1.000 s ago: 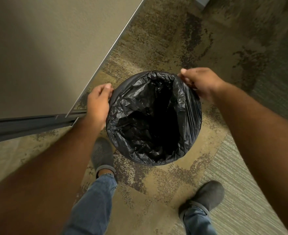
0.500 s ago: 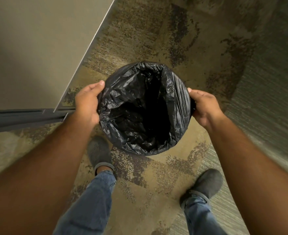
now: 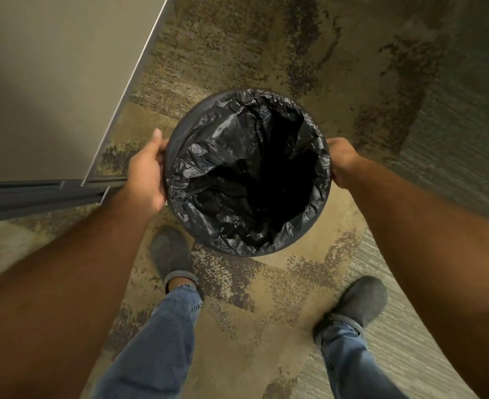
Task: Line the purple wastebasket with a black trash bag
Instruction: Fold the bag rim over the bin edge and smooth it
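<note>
Cupping opposite sides of the bagged wastebasket (image 3: 177, 133): left hand (image 3: 146, 174), right hand (image 3: 341, 159).

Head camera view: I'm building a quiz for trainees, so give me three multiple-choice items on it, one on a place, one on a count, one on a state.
1. Where is the left hand?
A. on the bin's left side
B. inside the bag
C. on the wall

2. How many shoes show?
A. none
B. one
C. two

3. How is the black trash bag?
A. folded flat on the carpet
B. open, folded over the rim
C. knotted shut

Key: 1 A, it presses the wastebasket wall, opposite the right hand; 2 C, a left shoe and a right shoe; 3 B, its mouth gapes.
</note>
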{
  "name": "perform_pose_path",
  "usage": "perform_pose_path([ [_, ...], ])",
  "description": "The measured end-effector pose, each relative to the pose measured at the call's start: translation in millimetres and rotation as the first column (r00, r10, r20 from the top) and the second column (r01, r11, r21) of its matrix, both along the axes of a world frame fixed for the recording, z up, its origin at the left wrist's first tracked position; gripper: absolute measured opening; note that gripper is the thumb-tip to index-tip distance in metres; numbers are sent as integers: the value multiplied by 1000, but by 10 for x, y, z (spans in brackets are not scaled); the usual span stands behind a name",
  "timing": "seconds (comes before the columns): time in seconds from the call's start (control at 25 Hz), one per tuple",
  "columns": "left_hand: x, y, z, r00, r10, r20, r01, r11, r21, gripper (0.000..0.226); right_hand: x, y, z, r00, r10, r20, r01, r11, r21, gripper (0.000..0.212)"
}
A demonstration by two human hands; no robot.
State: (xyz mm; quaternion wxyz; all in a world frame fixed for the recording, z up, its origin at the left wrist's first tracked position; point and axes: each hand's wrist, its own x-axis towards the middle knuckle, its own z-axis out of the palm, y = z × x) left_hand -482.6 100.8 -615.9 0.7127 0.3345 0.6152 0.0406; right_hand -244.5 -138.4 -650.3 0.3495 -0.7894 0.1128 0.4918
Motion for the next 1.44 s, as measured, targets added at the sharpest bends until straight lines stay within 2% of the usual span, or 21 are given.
perform_pose_path([
  [0.08,76,15,124,996,-83,17,81,991,104,47,-28,-17,79,991,-127,45,124,990,66,45],
  [0.12,118,33,136,992,-125,-32,129,974,187,42,-49,-59,149,977,-205,54,199,975,95,35],
  [0.2,196,78,174,983,-144,-111,171,940,296,29,-129,-156,322,951,-305,44,294,940,174,28],
  [0.32,269,42,174,996,-53,-76,75,946,315,18,-306,-259,454,941,-317,116,277,921,274,26],
  [0.4,301,43,171,999,-4,-49,20,947,319,5,-415,-233,503,921,-355,160,297,907,298,18],
  [0.52,326,127,168,998,13,-61,2,970,244,4,-488,-167,476,875,-474,96,425,848,317,12],
  [0.68,313,346,0,982,-68,-173,74,997,24,26,-418,-103,400,821,-557,-123,567,773,285,20],
  [0.72,324,392,-44,977,-110,-184,104,994,-46,30,-379,-78,375,827,-535,-172,562,785,260,26],
  [0.8,369,452,-141,962,-174,-212,147,979,-141,35,-276,-42,341,856,-464,-228,512,823,246,20],
  [0.88,385,491,-261,937,-215,-274,171,969,-175,35,-184,-29,360,885,-402,-234,456,850,263,16],
  [1.0,334,499,-373,898,-282,-337,211,949,-232,39,-123,-154,418,907,-370,-200,416,857,303,29],
  [1.16,254,374,-200,917,-261,-301,190,950,-246,29,-273,-374,499,893,-383,-236,440,854,279,22],
  [1.24,234,293,-115,934,-209,-289,171,973,-152,22,-344,-442,488,857,-433,-279,505,813,288,20],
  [1.32,272,223,6,963,-91,-253,128,982,137,19,-385,-470,448,810,-474,-344,576,752,320,33],
  [1.36,330,211,78,959,-96,-265,179,934,308,20,-403,-457,456,793,-482,-371,599,727,336,35],
  [1.44,511,198,213,929,-222,-296,358,739,571,27,-415,-431,455,753,-498,-429,648,674,355,33],
])
